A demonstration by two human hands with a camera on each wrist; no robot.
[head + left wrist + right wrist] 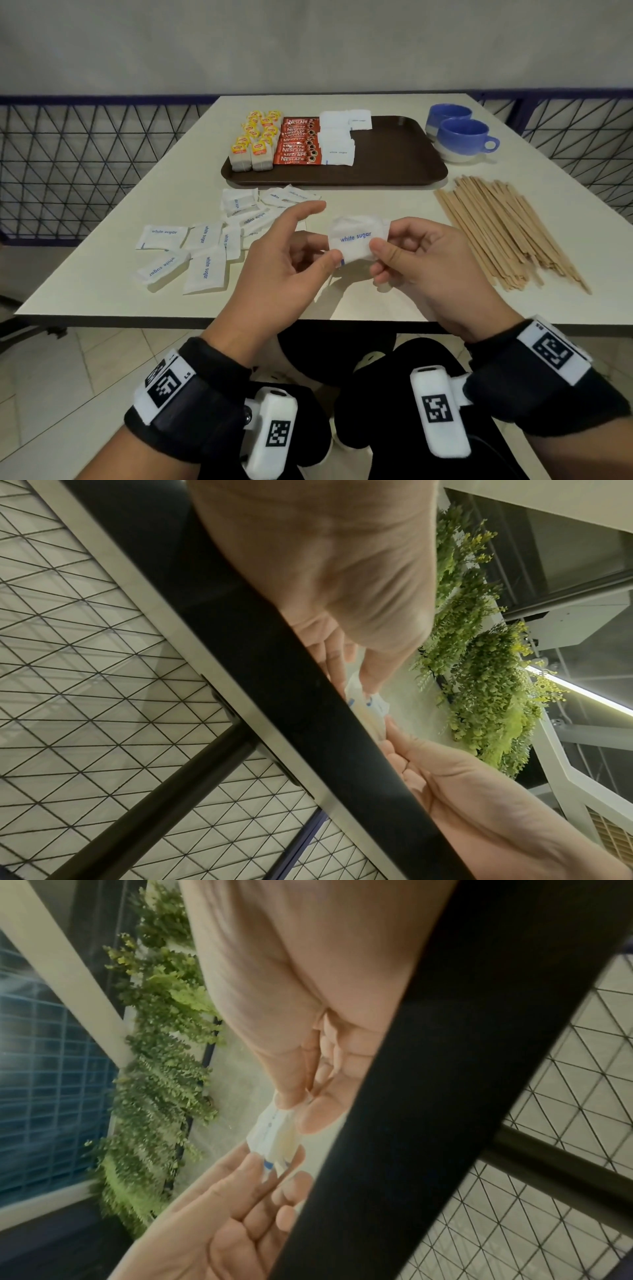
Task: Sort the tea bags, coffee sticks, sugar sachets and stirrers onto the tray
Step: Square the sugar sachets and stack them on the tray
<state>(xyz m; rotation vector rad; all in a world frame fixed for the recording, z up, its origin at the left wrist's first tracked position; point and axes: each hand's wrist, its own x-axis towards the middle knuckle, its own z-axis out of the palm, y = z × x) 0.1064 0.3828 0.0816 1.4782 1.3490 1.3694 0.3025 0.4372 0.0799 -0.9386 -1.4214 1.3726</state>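
Over the pale table (102, 274), both hands pinch one sugar sachet (354, 245), left hand (284, 260) and right hand (421, 260) at opposite ends, its length running left-right, with the tray (394, 171) straight beyond.

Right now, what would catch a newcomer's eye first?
Both hands, left hand and right hand, pinch a white sugar sachet above the pale table's near edge. Behind, a dark brown plastic tray holds sorted rows; light wooden stirrers lie unsorted to its right.

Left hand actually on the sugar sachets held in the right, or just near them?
Touching. Head view: left hand thumb presses the held sugar sachets at their lower left corner; right hand pinches the other end. Right wrist view agrees.
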